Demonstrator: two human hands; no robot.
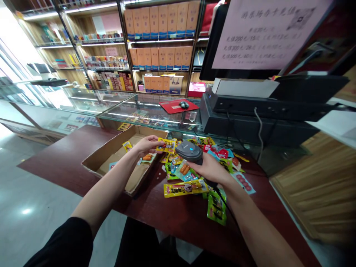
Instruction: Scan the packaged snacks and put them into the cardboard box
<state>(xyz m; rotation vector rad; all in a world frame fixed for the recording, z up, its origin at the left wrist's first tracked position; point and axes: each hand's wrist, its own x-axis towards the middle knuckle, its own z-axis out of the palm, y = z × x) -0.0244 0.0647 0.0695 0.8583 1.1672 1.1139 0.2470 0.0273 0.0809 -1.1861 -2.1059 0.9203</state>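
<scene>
Scanner (189,152) and yellow packet (167,145), held close together

Pink sign (250,27), upper right of the frame, reads 充值200元/15次, 充值300元/28次, 充值500元/60次; its bracketed print is blurred. Lettering on the loose packets (185,188), centre to right, is too small to read. The right hand (210,168), right of centre, wraps round the scanner's handle, mostly hiding it. The left hand (147,147) pinches the yellow packet's left end, the packet lying between that hand and the scanner's head.
</scene>
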